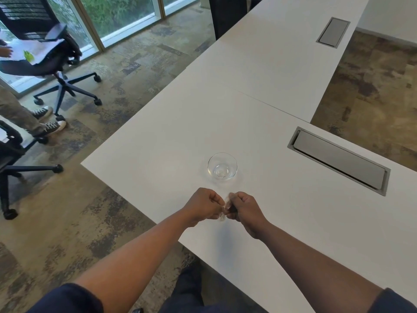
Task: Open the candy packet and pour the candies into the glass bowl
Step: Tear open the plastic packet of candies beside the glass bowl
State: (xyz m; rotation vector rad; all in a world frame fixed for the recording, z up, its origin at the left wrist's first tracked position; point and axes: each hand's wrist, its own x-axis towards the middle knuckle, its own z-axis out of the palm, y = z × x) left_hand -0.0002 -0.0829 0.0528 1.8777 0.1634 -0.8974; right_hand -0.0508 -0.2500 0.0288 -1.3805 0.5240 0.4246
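Both hands, left hand (206,205) and right hand (244,210), are pinching the small, light, crinkly candy packet (223,211) near the bench's (293,222) front edge; the glass bowl (222,165) looks fragile.

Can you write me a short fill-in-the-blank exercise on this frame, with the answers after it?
1. The glass bowl on the white table holds ____ candies.
2. The small clear candy packet is pinched between ____ hands, the left hand and the right hand.
3. The bowl stands ____ the hands, farther from the person.
4. Right of the bowl, a grey ____ is set into the table.

Answers: no; both; beyond; hatch
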